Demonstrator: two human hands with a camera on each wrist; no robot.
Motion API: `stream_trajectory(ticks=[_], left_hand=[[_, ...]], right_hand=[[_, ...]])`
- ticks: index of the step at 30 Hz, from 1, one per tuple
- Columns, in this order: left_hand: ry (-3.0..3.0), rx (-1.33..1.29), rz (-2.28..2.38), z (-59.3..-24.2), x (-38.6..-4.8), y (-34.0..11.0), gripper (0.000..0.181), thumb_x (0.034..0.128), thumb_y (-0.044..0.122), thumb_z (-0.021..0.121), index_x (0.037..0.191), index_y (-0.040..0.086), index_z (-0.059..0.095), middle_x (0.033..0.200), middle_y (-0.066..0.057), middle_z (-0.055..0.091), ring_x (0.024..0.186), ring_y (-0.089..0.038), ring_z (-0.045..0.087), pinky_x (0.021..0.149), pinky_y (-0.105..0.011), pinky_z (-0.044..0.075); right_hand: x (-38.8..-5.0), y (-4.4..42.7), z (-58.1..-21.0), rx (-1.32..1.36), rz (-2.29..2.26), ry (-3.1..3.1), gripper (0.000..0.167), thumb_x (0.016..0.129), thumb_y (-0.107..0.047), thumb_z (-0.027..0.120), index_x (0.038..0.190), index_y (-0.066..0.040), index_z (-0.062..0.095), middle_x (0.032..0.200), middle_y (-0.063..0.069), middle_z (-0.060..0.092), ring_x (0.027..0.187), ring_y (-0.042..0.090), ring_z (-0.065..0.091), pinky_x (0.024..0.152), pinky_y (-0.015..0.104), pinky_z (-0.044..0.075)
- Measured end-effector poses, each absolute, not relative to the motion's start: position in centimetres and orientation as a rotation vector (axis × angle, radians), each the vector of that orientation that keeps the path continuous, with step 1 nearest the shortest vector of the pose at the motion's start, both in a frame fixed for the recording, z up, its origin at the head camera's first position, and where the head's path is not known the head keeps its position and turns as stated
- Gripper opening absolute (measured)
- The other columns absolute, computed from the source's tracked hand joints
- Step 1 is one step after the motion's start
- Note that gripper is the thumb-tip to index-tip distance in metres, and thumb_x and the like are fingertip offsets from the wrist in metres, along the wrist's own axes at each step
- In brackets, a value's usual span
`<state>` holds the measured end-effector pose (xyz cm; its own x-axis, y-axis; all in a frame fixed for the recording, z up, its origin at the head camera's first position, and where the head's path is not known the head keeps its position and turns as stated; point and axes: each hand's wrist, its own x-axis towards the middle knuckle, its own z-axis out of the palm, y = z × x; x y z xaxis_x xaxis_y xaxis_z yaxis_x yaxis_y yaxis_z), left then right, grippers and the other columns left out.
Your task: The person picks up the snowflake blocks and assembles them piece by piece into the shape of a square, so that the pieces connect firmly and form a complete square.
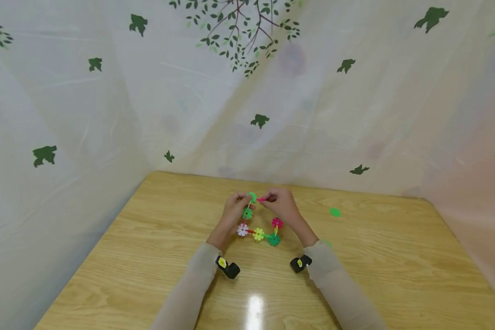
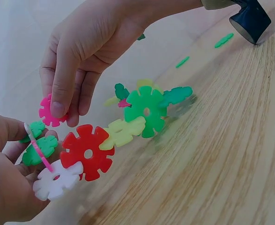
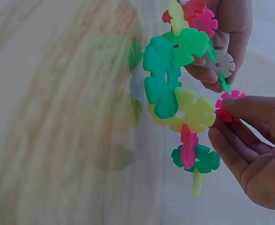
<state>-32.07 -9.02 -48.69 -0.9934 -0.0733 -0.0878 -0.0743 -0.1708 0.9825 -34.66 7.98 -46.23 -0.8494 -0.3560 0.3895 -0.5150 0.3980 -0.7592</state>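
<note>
A chain of interlocking snowflake discs [image 1: 258, 234] hangs from my left hand [image 1: 231, 211], whose thumb and fingers grip it near a green end disc [image 1: 252, 197]. In the left wrist view, a white disc [image 2: 57, 182], a red disc [image 2: 87, 153] and a bright green disc [image 2: 146, 113] follow along it. My right hand [image 1: 283, 205] pinches a loose-looking pink disc [image 3: 230, 104] between thumb and fingers. That pink disc is close by the green end disc; whether their slots engage, I cannot tell. Fingers partly cover both. A pink disc [image 1: 277, 222] sits at the chain's other end.
Two green discs lie on the wooden table [image 1: 156, 256] to the right: one farther back [image 1: 335, 212], another [image 1: 327, 243] partly behind the right sleeve. A white curtain [image 1: 214, 137] with leaf and bird prints stands along the table's back and sides.
</note>
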Motion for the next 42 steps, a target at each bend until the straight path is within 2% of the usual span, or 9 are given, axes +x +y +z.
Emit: stream_trajectory(ticks=[9, 17, 24, 37, 42], left_hand=[[1.983, -0.158, 2.415, -48.5, -32.1, -9.0, 0.013, 0.1045, 0.016, 0.057, 0.104, 0.003, 0.058, 0.095, -0.010, 0.066, 0.077, -0.013, 0.065, 0.055, -0.019, 0.046], [1.950, -0.145, 2.444, -48.6, -31.7, -8.7, 0.012, 0.1046, 0.016, 0.057, 0.100, 0.005, 0.058, 0.087, -0.006, 0.066, 0.075, -0.012, 0.065, 0.055, -0.018, 0.046], [1.883, -0.141, 2.443, -48.6, -31.7, -8.8, 0.012, 0.1042, 0.017, 0.057, 0.096, 0.008, 0.060, 0.080, 0.002, 0.065, 0.074, -0.010, 0.064, 0.055, -0.019, 0.046], [1.851, -0.101, 2.490, -48.6, -31.7, -8.6, 0.011, 0.1040, 0.011, 0.056, 0.094, 0.008, 0.059, 0.082, 0.002, 0.066, 0.073, -0.008, 0.066, 0.053, -0.016, 0.046], [1.874, -0.074, 2.507, -48.9, -31.7, -8.4, 0.012, 0.1033, 0.009, 0.056, 0.092, 0.007, 0.059, 0.080, 0.001, 0.066, 0.071, -0.009, 0.065, 0.056, -0.018, 0.050]], right_hand=[[-34.5, 8.0, -46.2, 0.766, 1.432, -2.488, 0.005, 0.086, 0.002, 0.078, 0.083, 0.003, 0.075, 0.084, 0.018, 0.075, 0.075, 0.026, 0.073, 0.067, 0.027, 0.061], [-34.4, 8.1, -46.3, 0.772, 1.444, -2.453, 0.005, 0.085, 0.004, 0.079, 0.081, 0.003, 0.075, 0.082, 0.018, 0.074, 0.075, 0.030, 0.074, 0.068, 0.030, 0.062], [-33.9, 8.1, -45.9, 0.754, 1.452, -2.462, 0.005, 0.085, 0.003, 0.078, 0.081, 0.001, 0.077, 0.082, 0.016, 0.075, 0.076, 0.026, 0.073, 0.069, 0.030, 0.062], [-33.7, 8.3, -45.8, 0.787, 1.493, -2.451, 0.005, 0.085, 0.004, 0.078, 0.080, 0.003, 0.078, 0.082, 0.016, 0.075, 0.074, 0.022, 0.072, 0.069, 0.028, 0.061], [-33.7, 8.2, -45.9, 0.799, 1.489, -2.436, 0.005, 0.085, 0.004, 0.078, 0.080, 0.005, 0.078, 0.082, 0.017, 0.075, 0.073, 0.021, 0.072, 0.067, 0.027, 0.061]])
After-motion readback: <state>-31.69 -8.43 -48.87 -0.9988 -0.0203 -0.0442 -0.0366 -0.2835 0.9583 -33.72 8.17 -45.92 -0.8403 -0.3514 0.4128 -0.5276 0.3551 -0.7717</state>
